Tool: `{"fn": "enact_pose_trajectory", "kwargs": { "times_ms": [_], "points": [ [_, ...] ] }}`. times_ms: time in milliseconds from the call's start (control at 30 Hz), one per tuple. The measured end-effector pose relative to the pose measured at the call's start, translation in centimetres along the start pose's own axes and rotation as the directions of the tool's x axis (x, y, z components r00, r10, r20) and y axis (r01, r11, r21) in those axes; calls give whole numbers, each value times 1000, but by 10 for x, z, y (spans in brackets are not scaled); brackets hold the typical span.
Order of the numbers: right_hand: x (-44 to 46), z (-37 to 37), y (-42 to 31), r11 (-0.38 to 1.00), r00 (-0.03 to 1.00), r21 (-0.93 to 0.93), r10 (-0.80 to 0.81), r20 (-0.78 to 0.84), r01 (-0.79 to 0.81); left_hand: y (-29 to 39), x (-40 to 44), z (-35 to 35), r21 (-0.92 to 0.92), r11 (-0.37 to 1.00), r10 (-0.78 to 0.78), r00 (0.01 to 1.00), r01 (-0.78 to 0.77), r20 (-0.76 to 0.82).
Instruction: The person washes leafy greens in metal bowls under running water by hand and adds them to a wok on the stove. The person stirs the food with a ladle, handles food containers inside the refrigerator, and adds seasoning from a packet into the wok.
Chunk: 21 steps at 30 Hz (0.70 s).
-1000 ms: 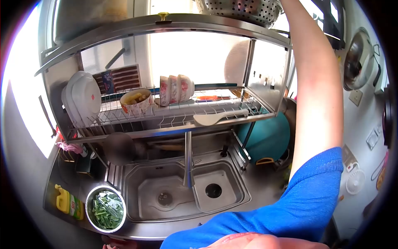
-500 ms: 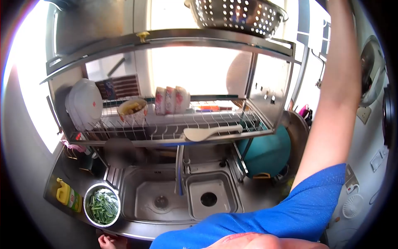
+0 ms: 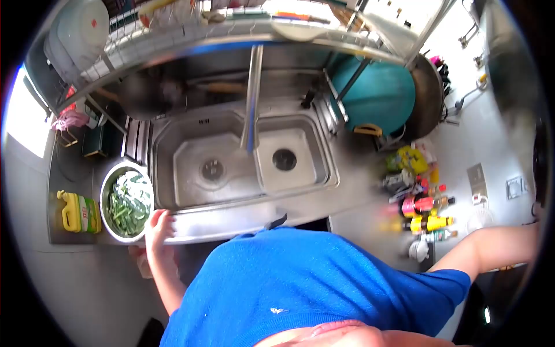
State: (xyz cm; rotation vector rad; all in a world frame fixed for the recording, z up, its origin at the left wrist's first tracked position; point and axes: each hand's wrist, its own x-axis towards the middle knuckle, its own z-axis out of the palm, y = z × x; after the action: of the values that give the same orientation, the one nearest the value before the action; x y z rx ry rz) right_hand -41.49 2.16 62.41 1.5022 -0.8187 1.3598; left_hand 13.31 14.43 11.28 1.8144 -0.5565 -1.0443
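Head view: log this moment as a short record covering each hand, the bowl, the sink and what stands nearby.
Left hand: beside the bowl, contact unclear
Right hand: can't be made out; right arm runs to the dark right edge
Bowl contents: greens
Sink: two basins under a faucet
Left of bowl: yellow jug
Right of sink: bottles

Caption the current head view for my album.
Left hand beside a round pale bowl of green vegetables, near a steel double sink.
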Motion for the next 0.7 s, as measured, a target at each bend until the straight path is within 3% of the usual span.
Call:
{"fn": "enact_pose_trajectory", "kwargs": {
  "times_ms": [67, 133, 167, 200, 233, 300, 367, 433, 533, 567, 633, 700],
  "points": [
    [-55, -27, -27, 994, 985, 8, 105, 136, -107, -6, -11, 3, -27, 988, -138, 951, 151, 278],
    [-119, -39, -49, 949, 915, 12, 300, 269, -315, -46, -5, -13, -86, 939, -255, 841, 333, 477],
    [-163, -36, -58, 830, 780, 6, 521, 348, -557, -73, -2, -29, -158, 897, -271, 796, 412, 541],
    [-199, -33, -71, 745, 679, -12, 614, 403, -667, -92, -6, -44, -245, 858, -268, 800, 452, 537],
    [-234, -27, -67, 966, 821, -155, 258, 509, -208, -103, -10, -62, -325, 811, -270, 805, 486, 529],
    [-275, -4, -108, 877, 671, -99, 427, 606, -469, -118, -11, -98, -504, 706, -295, 854, 497, 428],
    [-308, 3, -111, 919, 716, -181, 387, 580, -350, -106, -15, -118, -628, 691, -340, 928, 357, 153],
    [-333, 0, -98, 946, 799, -232, 317, 511, -227, -94, -7, -137, -685, 671, -377, 926, 285, 15],
    [-369, -9, -93, 933, 766, -264, 354, 537, -247, -112, 29, -159, -649, 733, -369, 921, 205, -125],
    [-378, -15, -95, 940, 751, -270, 332, 570, -210, -130, 44, -163, -714, 682, -393, 903, 158, -176],
    [-403, -31, -99, 942, 700, -229, 337, 629, -247, -146, 57, -165, -782, 615, -290, 951, 98, -109],
    [-412, -52, -119, 946, 654, -263, 323, 684, -192, -119, 47, -148, -874, 483, -353, 925, 52, -140]
  ]
}}
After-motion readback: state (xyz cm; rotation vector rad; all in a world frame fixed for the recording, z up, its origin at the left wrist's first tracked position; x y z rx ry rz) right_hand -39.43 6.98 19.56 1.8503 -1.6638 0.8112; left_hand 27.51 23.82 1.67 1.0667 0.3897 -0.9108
